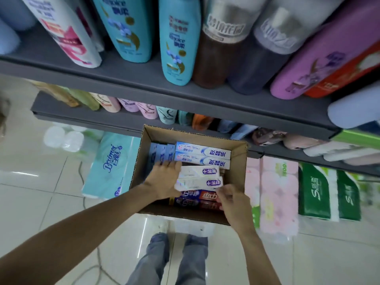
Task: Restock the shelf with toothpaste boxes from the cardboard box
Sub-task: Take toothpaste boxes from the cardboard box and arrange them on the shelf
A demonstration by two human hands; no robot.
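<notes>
Toothpaste boxes are packed inside an open brown cardboard box (238, 161) set under the grey shelf (144, 87) of shampoo bottles (178, 42). Two silvery white boxes (198, 177) with purple labels are held between both hands, the left hand (164, 179) curled round their left end and the right hand (232, 200) pinching the right end. Beyond the grip, two blue-and-white boxes (203, 155) are laid flat; just below it, dark red-and-purple boxes (195, 200) are seen.
</notes>
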